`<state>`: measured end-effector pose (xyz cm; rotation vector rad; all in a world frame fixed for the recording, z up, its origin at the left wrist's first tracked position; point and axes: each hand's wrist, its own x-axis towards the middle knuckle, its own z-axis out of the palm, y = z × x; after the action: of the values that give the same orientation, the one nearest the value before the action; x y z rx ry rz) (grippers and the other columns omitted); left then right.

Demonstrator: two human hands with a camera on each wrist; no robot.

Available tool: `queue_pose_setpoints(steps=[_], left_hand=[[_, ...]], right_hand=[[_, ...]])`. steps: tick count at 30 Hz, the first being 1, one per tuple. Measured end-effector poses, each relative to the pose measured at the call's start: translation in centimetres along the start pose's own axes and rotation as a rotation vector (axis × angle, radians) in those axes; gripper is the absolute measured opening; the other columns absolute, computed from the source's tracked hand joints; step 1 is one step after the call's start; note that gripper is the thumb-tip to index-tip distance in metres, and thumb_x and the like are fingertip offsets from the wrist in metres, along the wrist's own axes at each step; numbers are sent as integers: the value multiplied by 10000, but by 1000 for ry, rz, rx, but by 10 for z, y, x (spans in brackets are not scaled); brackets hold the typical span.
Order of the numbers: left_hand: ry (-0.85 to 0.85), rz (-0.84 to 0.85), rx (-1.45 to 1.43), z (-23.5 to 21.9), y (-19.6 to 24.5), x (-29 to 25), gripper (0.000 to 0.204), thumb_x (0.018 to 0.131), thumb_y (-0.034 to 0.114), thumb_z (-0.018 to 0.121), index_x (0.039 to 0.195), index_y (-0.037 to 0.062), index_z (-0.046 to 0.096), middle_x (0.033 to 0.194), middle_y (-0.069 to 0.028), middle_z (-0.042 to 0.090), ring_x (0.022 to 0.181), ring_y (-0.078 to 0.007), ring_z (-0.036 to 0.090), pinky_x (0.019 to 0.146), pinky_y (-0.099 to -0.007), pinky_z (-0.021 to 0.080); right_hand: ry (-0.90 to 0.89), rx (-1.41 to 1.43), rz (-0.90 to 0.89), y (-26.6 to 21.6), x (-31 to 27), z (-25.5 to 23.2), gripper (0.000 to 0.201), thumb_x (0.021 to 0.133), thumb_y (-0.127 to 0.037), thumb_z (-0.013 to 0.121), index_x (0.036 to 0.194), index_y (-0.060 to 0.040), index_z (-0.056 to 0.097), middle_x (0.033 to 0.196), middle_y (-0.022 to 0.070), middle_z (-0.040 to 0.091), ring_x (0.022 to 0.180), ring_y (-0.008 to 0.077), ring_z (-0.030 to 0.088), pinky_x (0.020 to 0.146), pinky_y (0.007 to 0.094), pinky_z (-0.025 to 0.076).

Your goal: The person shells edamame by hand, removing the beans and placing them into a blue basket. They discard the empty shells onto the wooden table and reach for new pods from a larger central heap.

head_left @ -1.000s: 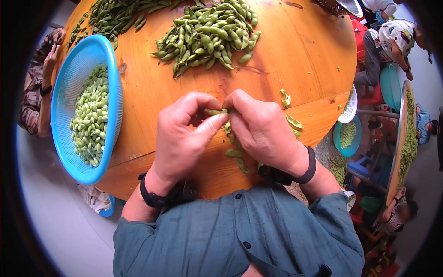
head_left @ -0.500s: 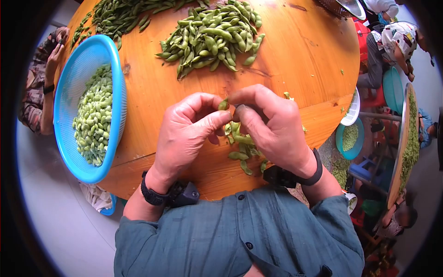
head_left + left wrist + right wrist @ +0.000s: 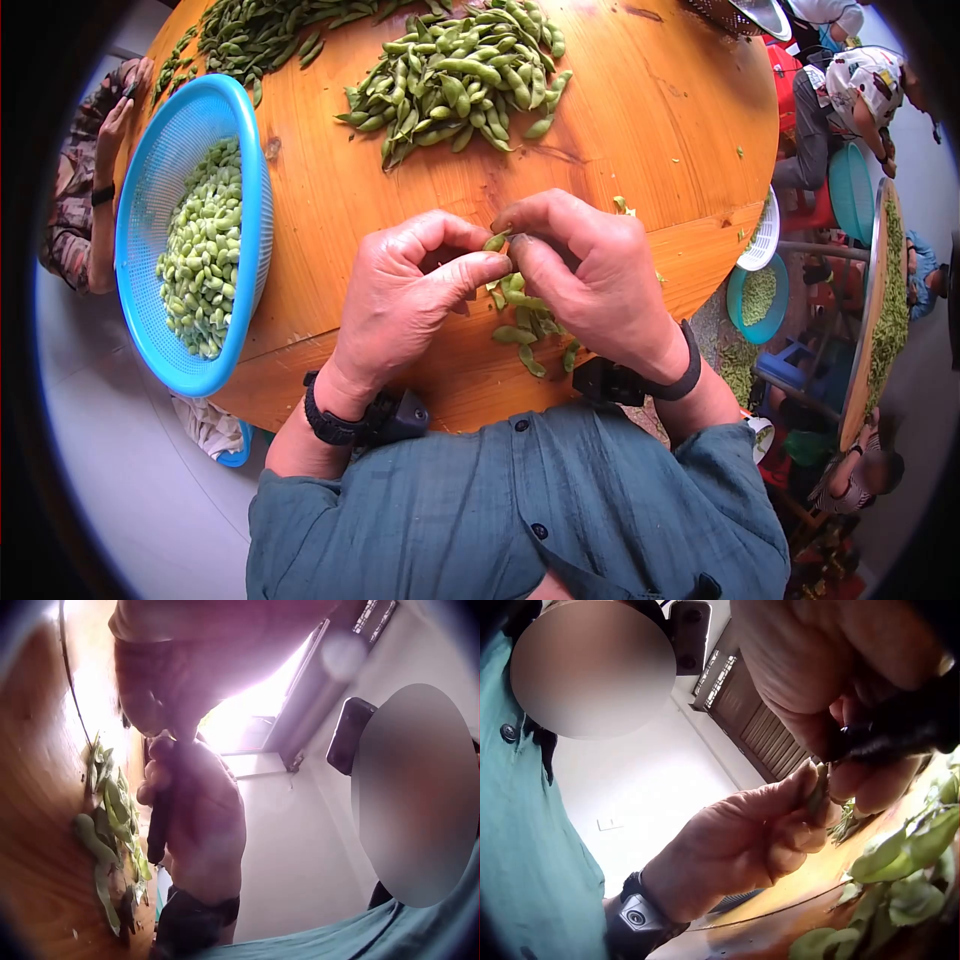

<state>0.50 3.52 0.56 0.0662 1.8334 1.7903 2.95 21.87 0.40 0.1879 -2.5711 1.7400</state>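
Snugly, a green pod [image 3: 497,242] sits between the left fingers [image 3: 455,230]

Your left hand [image 3: 731,844] pinches a slim green bean pod [image 3: 819,789] between thumb and fingertips, and your right hand [image 3: 821,664], large and close above the grip, brings its curled fingers to the pod's upper end. A dark shape [image 3: 907,724] lies across your right hand; you can't make out what it is. Down from the grip, on your left wrist, sits a small camera [image 3: 639,913]. Beneath the grip spreads the wooden tabletop [image 3: 799,904], with green pods [image 3: 907,855] nearer the lens. Behind the grip rise brown slats [image 3: 761,731] and a white wall [image 3: 645,787]; far aside is your teal shirt [image 3: 536,847].
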Motion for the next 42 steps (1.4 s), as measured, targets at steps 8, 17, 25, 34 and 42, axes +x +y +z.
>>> queue_pose_setpoints(steps=[8, 17, 25, 34, 42], left_hand=[[99, 374, 388, 5, -11, 1, 85, 862, 52, 710, 847, -5, 647, 781, -23, 652, 692, -53, 579, 600, -224, 475], [-20, 42, -85, 2, -8, 1, 160, 849, 88, 737, 905, 25, 601, 770, 6, 622, 677, -49, 566, 587, -218, 467], [-153, -25, -273, -11, -17, 7, 134, 873, 103, 711, 943, 40, 614, 795, -16, 645, 636, -77, 607, 549, -198, 492], [-174, -79, -418, -9, -21, 12, 178, 967, 177, 604, 1037, 15, 625, 841, -73, 680, 635, -122, 650, 532, -212, 529], [-125, -18, -484, -4, -21, 17, 265, 1026, 228, 497, 1042, -9, 614, 839, -72, 670, 646, -120, 655, 552, -210, 535]], right_hand=[[93, -184, -194, 5, -1, 6, 109, 842, 22, 615, 941, 2, 656, 753, 134, 652, 639, 190, 657, 581, 276, 502], [68, 64, -117, 10, 3, 9, 83, 801, 22, 627, 871, -6, 663, 773, 116, 646, 685, 227, 655, 626, 318, 523], [-19, 403, 158, 9, 2, 9, 92, 850, 36, 611, 910, 12, 676, 839, 32, 651, 762, 96, 615, 673, 252, 507], [-21, 511, 346, 8, 4, 4, 92, 903, -25, 607, 971, -7, 666, 768, 4, 655, 628, 25, 567, 544, 181, 466], [77, 605, 302, 16, 2, 10, 88, 903, -32, 622, 976, -8, 665, 778, -9, 642, 622, 9, 552, 532, 173, 456]])
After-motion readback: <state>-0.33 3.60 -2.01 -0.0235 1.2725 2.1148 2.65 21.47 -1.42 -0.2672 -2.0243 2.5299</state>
